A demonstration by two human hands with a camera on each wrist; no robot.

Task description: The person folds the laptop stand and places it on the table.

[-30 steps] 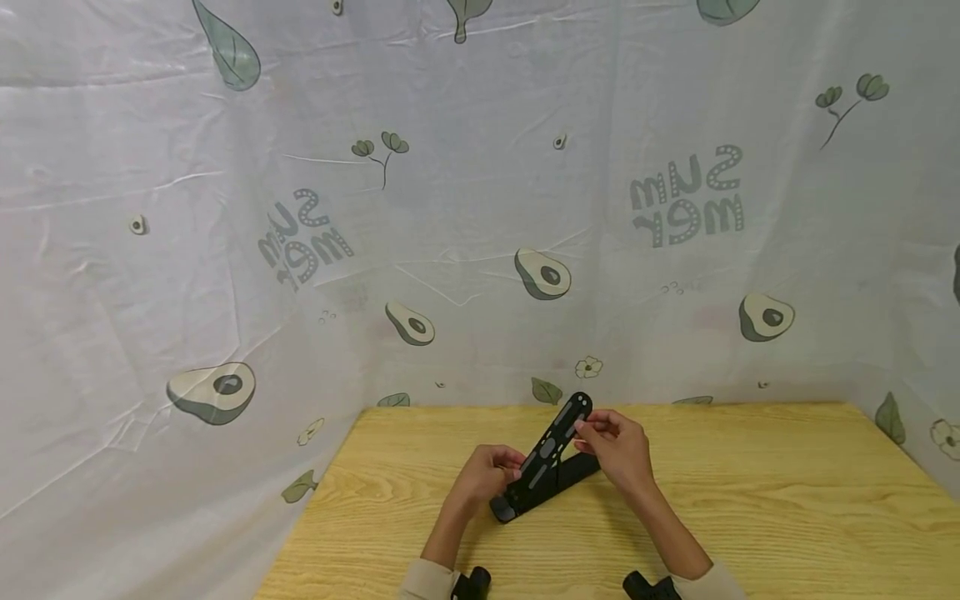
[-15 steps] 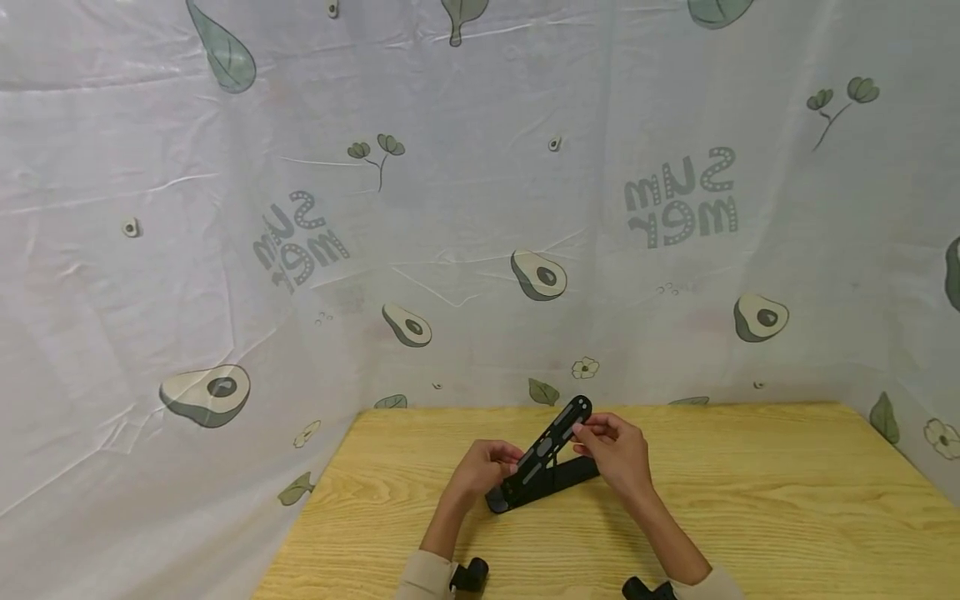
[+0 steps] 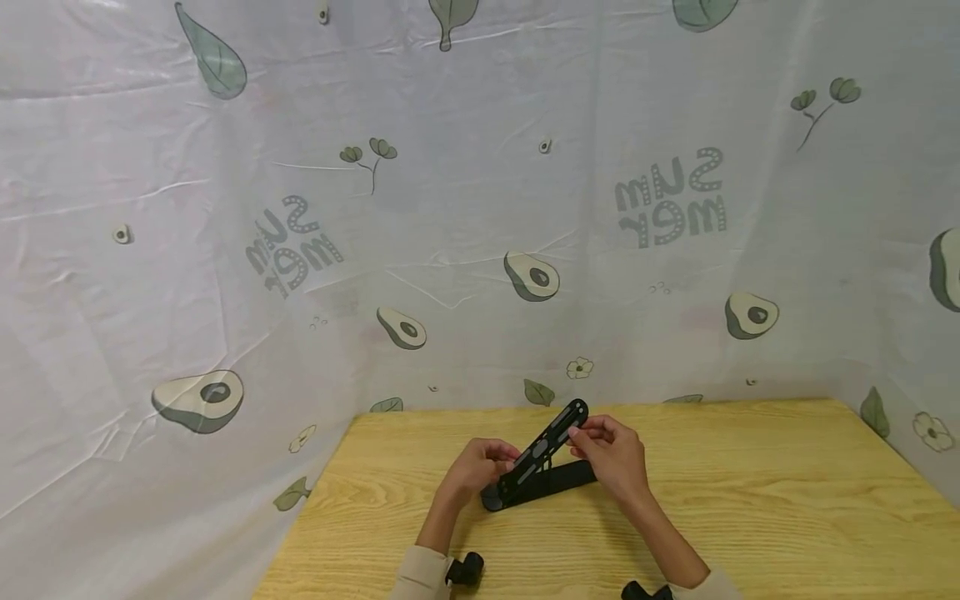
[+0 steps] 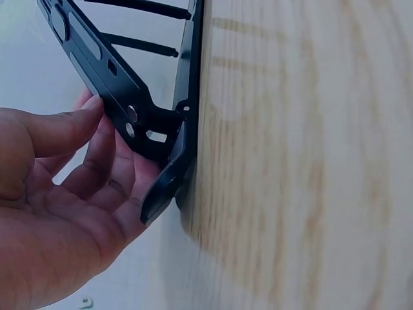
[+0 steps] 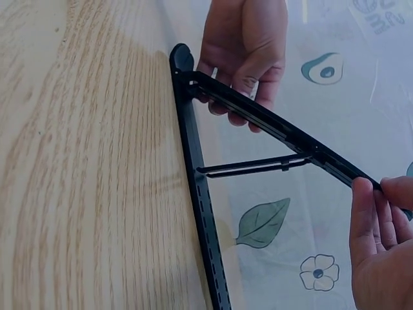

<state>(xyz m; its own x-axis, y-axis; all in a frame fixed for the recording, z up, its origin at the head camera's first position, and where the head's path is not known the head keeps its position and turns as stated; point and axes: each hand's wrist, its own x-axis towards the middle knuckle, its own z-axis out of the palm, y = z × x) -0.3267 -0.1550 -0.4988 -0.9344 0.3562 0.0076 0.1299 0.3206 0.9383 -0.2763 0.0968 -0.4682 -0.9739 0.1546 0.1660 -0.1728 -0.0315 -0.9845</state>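
A black folding laptop stand (image 3: 539, 450) stands on the wooden table, its upper bar raised at a slant from the base bar (image 3: 558, 477). Grey pads line the upper bar's face. In the right wrist view, a thin two-rod strut (image 5: 255, 166) links the two bars. My left hand (image 3: 472, 468) holds the upper bar close to the hinge; its thumb lies on the edge in the left wrist view, with the other fingers behind. Near the raised end, my right hand (image 3: 617, 458) pinches the same bar between thumb and fingers.
The light wooden table (image 3: 750, 492) spreads out around the stand. Behind it and at both sides hangs a pale curtain (image 3: 450, 208) printed with avocados and leaves. A dark wrist camera (image 3: 467, 570) sits on the left sleeve.
The upper bar has tilted slightly lower toward the base, and the base has turned a little on the table. Both hands keep their hold. The head view has shifted slightly.
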